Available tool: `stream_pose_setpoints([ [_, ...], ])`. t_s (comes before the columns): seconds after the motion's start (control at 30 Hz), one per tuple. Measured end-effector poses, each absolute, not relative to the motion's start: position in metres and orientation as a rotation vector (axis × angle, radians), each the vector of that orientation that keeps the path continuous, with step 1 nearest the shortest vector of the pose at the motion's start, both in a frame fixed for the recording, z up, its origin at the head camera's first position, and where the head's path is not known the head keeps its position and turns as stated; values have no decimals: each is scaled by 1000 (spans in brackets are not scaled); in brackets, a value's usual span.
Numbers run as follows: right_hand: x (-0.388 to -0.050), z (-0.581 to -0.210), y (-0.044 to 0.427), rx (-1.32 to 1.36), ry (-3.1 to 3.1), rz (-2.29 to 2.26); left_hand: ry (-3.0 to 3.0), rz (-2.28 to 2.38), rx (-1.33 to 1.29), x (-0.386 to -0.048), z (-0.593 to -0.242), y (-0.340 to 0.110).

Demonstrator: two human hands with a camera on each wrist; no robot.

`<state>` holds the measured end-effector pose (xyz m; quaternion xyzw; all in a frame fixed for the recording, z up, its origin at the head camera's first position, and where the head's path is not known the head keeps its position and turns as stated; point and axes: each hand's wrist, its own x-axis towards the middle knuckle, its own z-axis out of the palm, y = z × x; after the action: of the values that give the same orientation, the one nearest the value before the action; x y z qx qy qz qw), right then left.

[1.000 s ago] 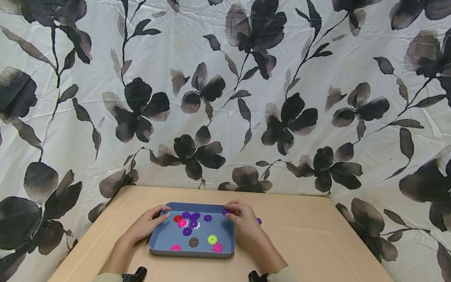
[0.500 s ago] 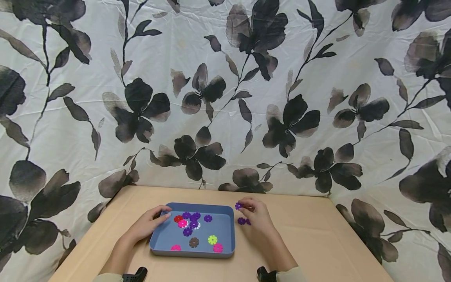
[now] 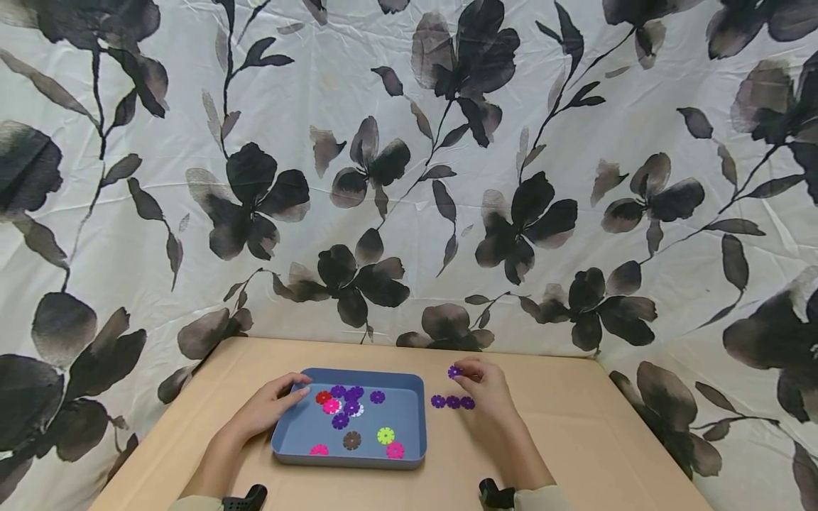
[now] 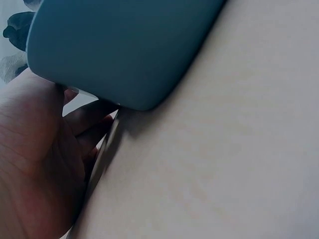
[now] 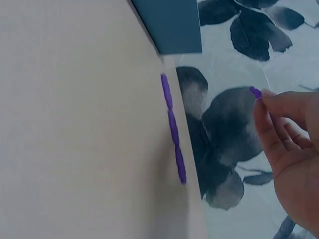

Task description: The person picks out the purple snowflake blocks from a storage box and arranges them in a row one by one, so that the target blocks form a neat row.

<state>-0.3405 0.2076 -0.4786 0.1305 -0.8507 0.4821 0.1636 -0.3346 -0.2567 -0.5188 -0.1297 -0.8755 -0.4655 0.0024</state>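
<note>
My left hand (image 3: pixel 267 407) grips the left rim of a blue-grey tray (image 3: pixel 402 411), thumb over the edge; in the left wrist view its fingers reach behind the tray wall (image 4: pixel 119 55). Between thumb and fingertips, my right hand (image 3: pixel 491 394) pinches a purple flower-shaped disc (image 3: pixel 454 372), held up off the table. Below it, three purple flower discs (image 3: pixel 453 402) lie in a row right of the tray, seen edge-on as a purple line (image 5: pixel 173 127) in the right wrist view. Inside the tray are several purple discs (image 3: pixel 351 407), pink (image 3: pixel 395 450), red (image 3: pixel 323 397), brown (image 3: pixel 351 440), yellow-green (image 3: pixel 385 435) and white ones.
The tray stands on a light tan table (image 3: pixel 575 433). Behind it hangs a white cloth with dark flowers (image 3: pixel 447 213). Both wrists carry black devices (image 3: pixel 496 495).
From the tray's right rim, my right hand has moved rightward with the pinched purple disc, uncovering the row of three on the table. My left hand has stayed on the tray.
</note>
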Motion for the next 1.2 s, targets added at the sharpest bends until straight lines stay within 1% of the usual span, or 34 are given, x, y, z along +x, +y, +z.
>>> stream_pose_setpoints([
  [0.37, -341, -484, 231, 300, -2501, 1277, -2758, -1455, -392, -333, -517, -257],
  [0.63, -345, -489, 246, 258, -2522, 1288, -2754, -1452, -404, -333, -518, -257],
  [0.77, -345, -491, 252, 197, -2569, 1278, -2752, -1459, -402, -333, -517, -256],
  [1.0, -339, -495, 258, 39, -2646, 1408, -2752, -1456, -398, -333, -519, -256],
  [1.2, -339, -501, 261, 62, -2683, 1417, -2745, -1453, -398, -333, -519, -255],
])
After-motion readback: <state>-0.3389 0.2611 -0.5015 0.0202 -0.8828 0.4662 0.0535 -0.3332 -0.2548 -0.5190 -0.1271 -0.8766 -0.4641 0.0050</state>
